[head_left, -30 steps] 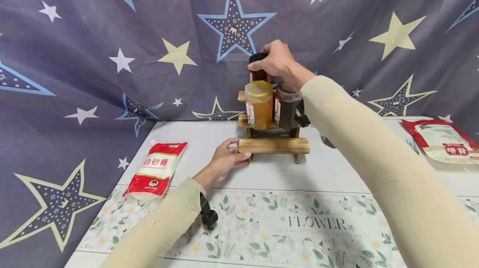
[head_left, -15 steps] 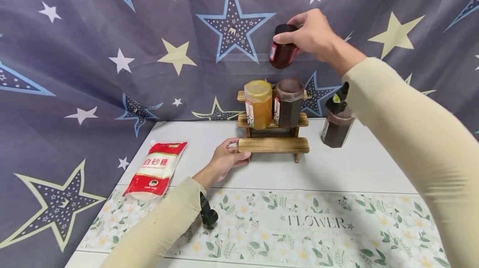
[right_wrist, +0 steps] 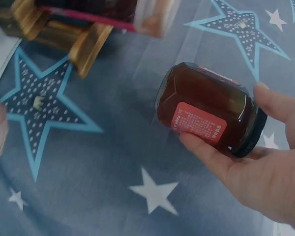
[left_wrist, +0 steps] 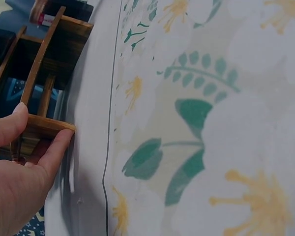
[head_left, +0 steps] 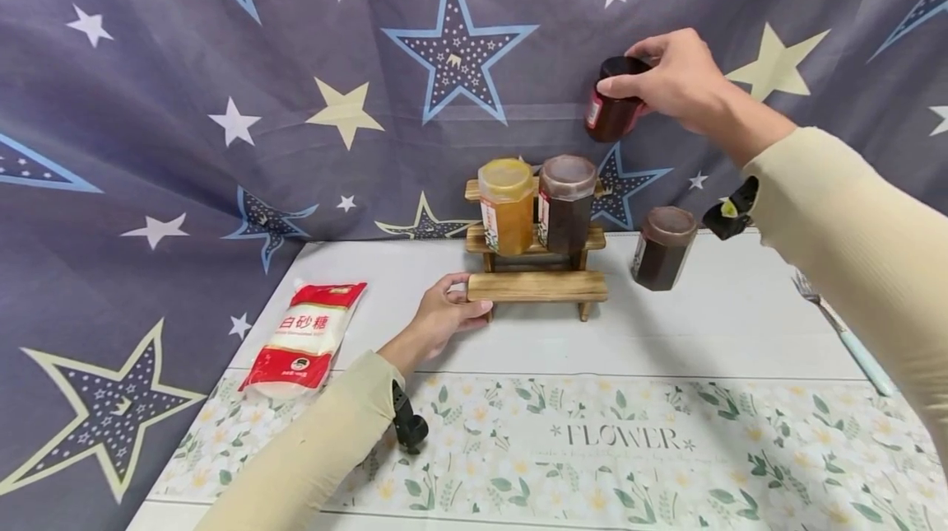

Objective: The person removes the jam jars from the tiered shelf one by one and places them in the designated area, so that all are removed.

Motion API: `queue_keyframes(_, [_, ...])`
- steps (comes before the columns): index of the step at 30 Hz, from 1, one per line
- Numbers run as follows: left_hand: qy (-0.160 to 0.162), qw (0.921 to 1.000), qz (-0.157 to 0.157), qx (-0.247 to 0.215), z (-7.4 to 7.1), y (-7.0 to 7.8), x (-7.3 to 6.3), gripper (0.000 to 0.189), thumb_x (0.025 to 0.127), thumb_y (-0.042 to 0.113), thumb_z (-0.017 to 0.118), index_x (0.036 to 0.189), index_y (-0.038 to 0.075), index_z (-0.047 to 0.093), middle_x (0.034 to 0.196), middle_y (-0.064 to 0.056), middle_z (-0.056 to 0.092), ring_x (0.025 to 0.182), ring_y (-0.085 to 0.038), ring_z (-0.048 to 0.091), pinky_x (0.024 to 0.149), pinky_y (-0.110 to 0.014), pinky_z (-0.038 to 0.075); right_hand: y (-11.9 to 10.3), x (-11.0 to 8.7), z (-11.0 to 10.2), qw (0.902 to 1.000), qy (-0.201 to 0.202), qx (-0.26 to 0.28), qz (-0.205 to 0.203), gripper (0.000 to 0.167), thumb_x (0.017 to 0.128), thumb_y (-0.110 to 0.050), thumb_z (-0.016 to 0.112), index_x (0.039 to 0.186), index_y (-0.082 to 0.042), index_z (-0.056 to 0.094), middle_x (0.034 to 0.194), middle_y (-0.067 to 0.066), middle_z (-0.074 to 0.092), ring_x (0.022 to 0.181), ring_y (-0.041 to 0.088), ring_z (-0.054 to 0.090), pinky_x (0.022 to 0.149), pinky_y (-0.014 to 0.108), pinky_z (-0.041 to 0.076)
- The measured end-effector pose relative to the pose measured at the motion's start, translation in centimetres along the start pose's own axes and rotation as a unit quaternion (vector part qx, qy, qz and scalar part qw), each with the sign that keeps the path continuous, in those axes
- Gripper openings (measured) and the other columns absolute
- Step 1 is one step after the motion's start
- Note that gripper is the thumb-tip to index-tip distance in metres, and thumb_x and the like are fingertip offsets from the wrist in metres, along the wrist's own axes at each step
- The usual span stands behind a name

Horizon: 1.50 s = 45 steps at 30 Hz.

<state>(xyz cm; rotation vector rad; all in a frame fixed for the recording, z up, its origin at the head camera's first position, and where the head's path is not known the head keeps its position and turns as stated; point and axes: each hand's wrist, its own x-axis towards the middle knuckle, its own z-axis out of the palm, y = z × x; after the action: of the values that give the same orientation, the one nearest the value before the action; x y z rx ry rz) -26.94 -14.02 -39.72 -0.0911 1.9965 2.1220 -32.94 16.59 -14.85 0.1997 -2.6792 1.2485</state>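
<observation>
High at the right, my right hand (head_left: pixel 677 78) grips a small glass jar (head_left: pixel 615 107) with a black lid and dark red-brown contents. The right wrist view shows that jar (right_wrist: pixel 206 105) tilted, its red label facing the camera, thumb and fingers around the lid end. My left hand (head_left: pixel 444 313) holds the left end of the lowest step of a wooden tiered stand (head_left: pixel 536 286), thumb on one face and fingers on the other in the left wrist view. On the middle step stand a jar with yellow contents (head_left: pixel 507 214) and a dark-filled jar (head_left: pixel 566 210).
Another dark-filled jar (head_left: pixel 662 249) stands on the table right of the stand. A red and white bag of sugar (head_left: pixel 305 337) lies at the left. Farther right lies a fork (head_left: pixel 844 333) with a pale handle. A star-patterned curtain (head_left: pixel 296 62) hangs behind.
My right hand has lifted the black-lidded jar from behind the yellow jar and carried it up and to the right. The left hand stays on the stand.
</observation>
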Motion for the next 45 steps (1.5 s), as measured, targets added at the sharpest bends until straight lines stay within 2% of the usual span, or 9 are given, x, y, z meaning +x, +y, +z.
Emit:
queue_keyframes(7, [0.007,1.0000,0.004,-0.002,-0.1,-0.1,-0.1,0.060,0.083,-0.009,0.069,0.136,0.006,0.045,0.113,-0.022,0.061,0.092,-0.033,0.068,0.088,-0.047,0.057,3.1,-0.9,-1.1,0.9994,-0.010,0.031,0.013,0.073,0.087,-0.035,0.071,0.143,0.002,0.041,0.130,0.025,0.051,0.074,0.004,0.065,0.071,0.022,0.060])
queue_keyframes(9, [0.005,1.0000,0.005,-0.002,-0.1,-0.2,-0.1,0.060,0.084,-0.008,0.069,0.136,0.007,0.045,0.113,-0.022,0.061,0.091,-0.032,0.068,0.087,-0.046,0.057,4.4,-1.4,-1.3,0.9989,-0.016,0.041,0.018,0.074,0.087,-0.034,0.071,0.143,0.004,0.039,0.129,0.026,0.052,0.072,0.003,0.065,0.069,0.022,0.061])
queue_keyframes(12, [0.001,1.0000,0.005,-0.003,0.0,-0.2,0.0,0.060,0.084,-0.008,0.069,0.137,0.007,0.044,0.113,-0.022,0.061,0.092,-0.033,0.068,0.087,-0.046,0.057,6.6,-2.2,-1.6,0.9986,-0.018,0.043,0.026,0.072,0.087,-0.033,0.072,0.139,0.006,0.043,0.115,0.019,0.060,0.070,0.007,0.067,0.067,0.023,0.061])
queue_keyframes(15, [0.001,1.0000,0.004,-0.003,0.1,-0.1,0.0,0.060,0.084,-0.008,0.069,0.137,0.007,0.044,0.114,-0.022,0.062,0.093,-0.034,0.068,0.087,-0.046,0.058,8.7,-3.1,-2.0,0.9989,-0.008,0.027,0.038,0.072,0.085,-0.037,0.073,0.137,0.005,0.046,0.108,0.015,0.062,0.069,0.009,0.068,0.063,0.020,0.060])
queue_keyframes(20, [-0.002,1.0000,0.006,-0.003,0.1,-0.1,0.1,0.061,0.084,-0.009,0.068,0.137,0.007,0.043,0.117,-0.024,0.060,0.095,-0.035,0.067,0.088,-0.047,0.057,12.0,-4.4,-2.2,0.9984,0.013,-0.018,0.051,0.076,0.084,-0.045,0.072,0.138,0.003,0.046,0.116,0.025,0.059,0.068,0.005,0.065,0.057,0.017,0.055])
queue_keyframes(28, [-0.005,1.0000,0.006,-0.003,0.0,-0.2,0.1,0.061,0.083,-0.009,0.069,0.137,0.006,0.043,0.116,-0.025,0.060,0.097,-0.039,0.066,0.088,-0.048,0.057,16.0,-6.1,-2.8,0.9941,0.056,-0.079,0.049,0.070,0.083,-0.048,0.071,0.130,0.001,0.054,0.098,0.019,0.065,0.065,0.007,0.058,0.050,0.022,0.048])
queue_keyframes(38, [0.003,1.0000,0.001,-0.003,0.0,-0.2,0.2,0.061,0.083,-0.009,0.069,0.137,0.006,0.044,0.115,-0.024,0.061,0.097,-0.038,0.066,0.087,-0.047,0.058,18.4,-6.9,-3.2,0.9932,0.053,-0.072,0.074,0.076,0.084,-0.049,0.070,0.130,0.007,0.049,0.116,0.032,0.055,0.076,0.009,0.053,0.051,0.018,0.048])
queue_keyframes(41, [0.003,1.0000,0.002,-0.002,0.0,-0.2,0.2,0.061,0.083,-0.009,0.069,0.137,0.006,0.044,0.114,-0.024,0.061,0.097,-0.038,0.066,0.086,-0.046,0.058,19.3,-7.1,-3.2,0.9927,0.050,-0.078,0.078,0.077,0.085,-0.048,0.069,0.132,0.009,0.047,0.118,0.035,0.052,0.082,0.021,0.057,0.051,0.017,0.047])
queue_keyframes(45, [0.001,1.0000,0.002,-0.001,0.0,-0.2,0.2,0.061,0.083,-0.009,0.069,0.137,0.006,0.044,0.114,-0.023,0.061,0.097,-0.038,0.066,0.087,-0.047,0.058,20.8,-7.5,-2.7,0.9903,0.063,-0.103,0.069,0.072,0.084,-0.049,0.070,0.126,0.006,0.053,0.114,0.035,0.056,0.094,0.037,0.054,0.053,0.017,0.044])
